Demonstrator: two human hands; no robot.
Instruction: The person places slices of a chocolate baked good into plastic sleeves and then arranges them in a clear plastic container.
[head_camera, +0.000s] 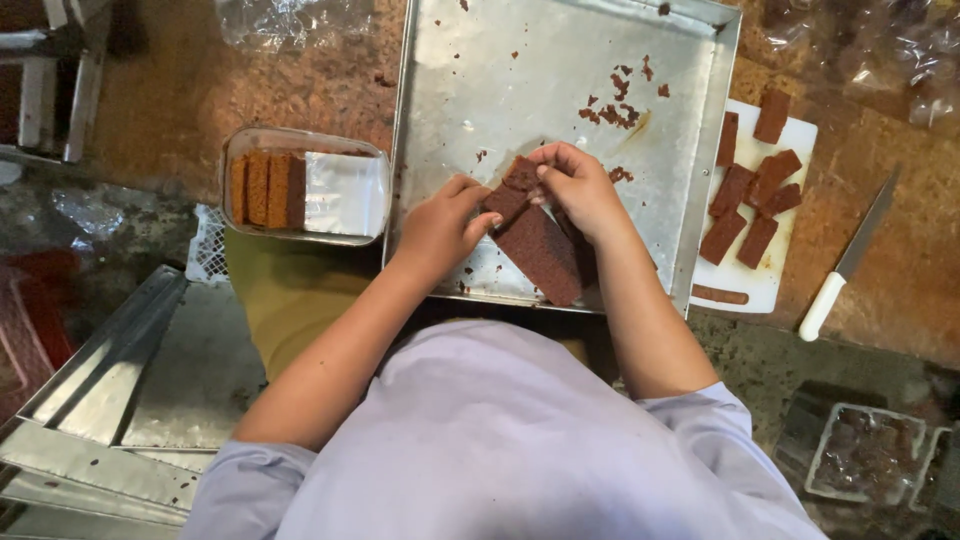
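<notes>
A long brown cake slab (540, 250) lies slantwise on a large metal baking tray (520, 70), near its front edge. My left hand (440, 225) grips the slab's upper left end with its fingertips. My right hand (580, 185) pinches the same end from the right and above, and more cake slices lie partly hidden under it. Brown crumbs (610, 112) are scattered on the tray's bare metal.
A clear plastic container (345, 195) left of the tray holds several upright cake slices (268, 188). A white cutting board (745, 285) at right carries several small cake pieces (745, 200). A white-handled knife (845, 265) lies beyond it. Stacked metal trays (120, 390) sit lower left; clear packages (865, 455) lower right.
</notes>
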